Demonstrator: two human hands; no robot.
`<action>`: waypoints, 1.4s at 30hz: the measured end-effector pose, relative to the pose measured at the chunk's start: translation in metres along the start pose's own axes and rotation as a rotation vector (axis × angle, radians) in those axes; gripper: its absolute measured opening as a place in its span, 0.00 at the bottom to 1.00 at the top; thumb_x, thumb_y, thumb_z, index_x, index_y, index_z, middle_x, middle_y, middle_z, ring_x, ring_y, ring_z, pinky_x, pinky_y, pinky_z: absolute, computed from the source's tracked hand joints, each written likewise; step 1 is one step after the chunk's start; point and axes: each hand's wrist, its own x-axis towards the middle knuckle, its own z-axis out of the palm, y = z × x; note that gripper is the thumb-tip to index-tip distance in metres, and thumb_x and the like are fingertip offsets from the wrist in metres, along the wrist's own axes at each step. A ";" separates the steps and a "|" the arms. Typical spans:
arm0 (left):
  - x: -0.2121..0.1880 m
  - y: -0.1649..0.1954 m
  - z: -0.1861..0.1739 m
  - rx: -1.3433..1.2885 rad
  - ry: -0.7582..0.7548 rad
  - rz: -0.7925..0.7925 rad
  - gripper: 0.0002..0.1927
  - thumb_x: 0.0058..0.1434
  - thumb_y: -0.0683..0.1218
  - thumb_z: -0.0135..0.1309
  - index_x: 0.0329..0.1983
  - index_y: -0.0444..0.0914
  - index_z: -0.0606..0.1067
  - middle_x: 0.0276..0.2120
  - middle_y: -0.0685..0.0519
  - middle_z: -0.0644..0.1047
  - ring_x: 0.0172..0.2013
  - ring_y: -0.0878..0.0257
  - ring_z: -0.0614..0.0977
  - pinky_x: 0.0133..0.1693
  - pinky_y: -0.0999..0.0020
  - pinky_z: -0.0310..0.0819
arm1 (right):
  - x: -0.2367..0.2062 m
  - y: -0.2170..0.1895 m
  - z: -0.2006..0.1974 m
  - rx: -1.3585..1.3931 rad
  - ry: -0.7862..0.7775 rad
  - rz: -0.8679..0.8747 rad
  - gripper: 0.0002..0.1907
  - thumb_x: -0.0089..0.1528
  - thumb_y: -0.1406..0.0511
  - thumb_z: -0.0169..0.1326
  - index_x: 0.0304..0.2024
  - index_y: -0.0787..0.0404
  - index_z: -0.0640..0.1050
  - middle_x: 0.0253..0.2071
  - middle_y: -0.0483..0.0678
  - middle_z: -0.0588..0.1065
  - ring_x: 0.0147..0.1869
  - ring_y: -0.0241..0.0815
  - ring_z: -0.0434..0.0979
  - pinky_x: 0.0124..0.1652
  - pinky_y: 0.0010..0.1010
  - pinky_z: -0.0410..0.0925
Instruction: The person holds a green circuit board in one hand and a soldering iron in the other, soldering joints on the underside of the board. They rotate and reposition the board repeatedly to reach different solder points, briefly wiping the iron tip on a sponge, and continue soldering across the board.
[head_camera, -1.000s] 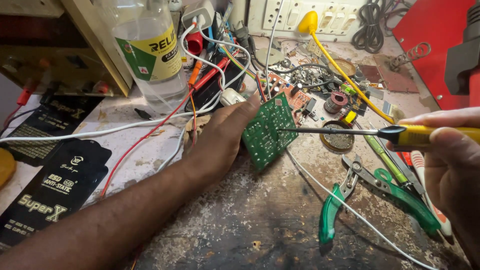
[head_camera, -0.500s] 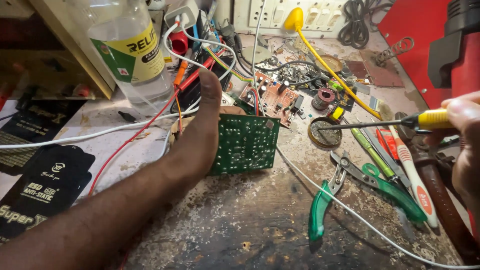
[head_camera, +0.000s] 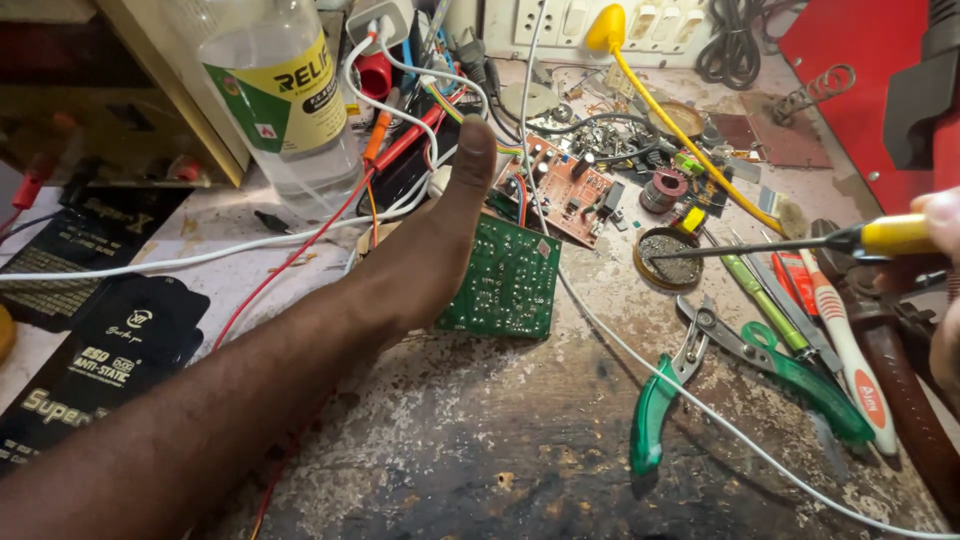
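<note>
My left hand (head_camera: 440, 240) stands on its edge, thumb pointing up, against the left side of a green circuit board (head_camera: 510, 285) that lies flat on the worn bench. Its fingers are hidden behind the palm, and it seems to hold the board's left edge. My right hand (head_camera: 940, 215) shows only at the right border, gripping the yellow handle of a soldering iron (head_camera: 890, 237). The iron's thin tip reaches left into a small round tin (head_camera: 668, 258) just right of the board.
A brown circuit board (head_camera: 565, 190) with wires lies behind the green one. A clear bottle (head_camera: 285, 100) stands at the back left, with black packets (head_camera: 100, 350) at the left. Green-handled pliers (head_camera: 655, 420), tweezers and a toothbrush (head_camera: 850, 340) lie at the right. A red case (head_camera: 850, 70) fills the far right corner.
The green board went from tilted up in my left hand to lying flat. My right hand drew the soldering iron away to the right, and its tip now rests in the round tin.
</note>
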 end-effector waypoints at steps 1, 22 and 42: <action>0.002 -0.004 0.003 0.015 -0.012 0.001 0.68 0.46 0.89 0.07 0.83 0.46 0.42 0.78 0.37 0.47 0.76 0.43 0.45 0.68 0.39 0.34 | -0.004 0.006 -0.001 0.064 -0.005 -0.039 0.18 0.78 0.58 0.44 0.46 0.69 0.71 0.31 0.55 0.73 0.31 0.45 0.77 0.35 0.34 0.73; -0.149 -0.026 -0.080 0.006 -0.079 0.186 0.70 0.45 0.90 0.08 0.83 0.42 0.37 0.79 0.38 0.41 0.76 0.42 0.41 0.68 0.38 0.34 | -0.144 -0.198 0.036 0.467 -0.150 -0.130 0.16 0.73 0.61 0.51 0.46 0.72 0.70 0.33 0.61 0.75 0.31 0.44 0.79 0.39 0.30 0.77; -0.103 -0.108 -0.042 0.080 -0.013 0.057 0.72 0.48 0.89 0.09 0.80 0.34 0.50 0.75 0.30 0.52 0.75 0.38 0.51 0.69 0.42 0.41 | -0.163 -0.101 0.089 0.573 -0.231 -0.197 0.15 0.76 0.62 0.51 0.45 0.71 0.70 0.35 0.61 0.74 0.37 0.51 0.83 0.47 0.44 0.81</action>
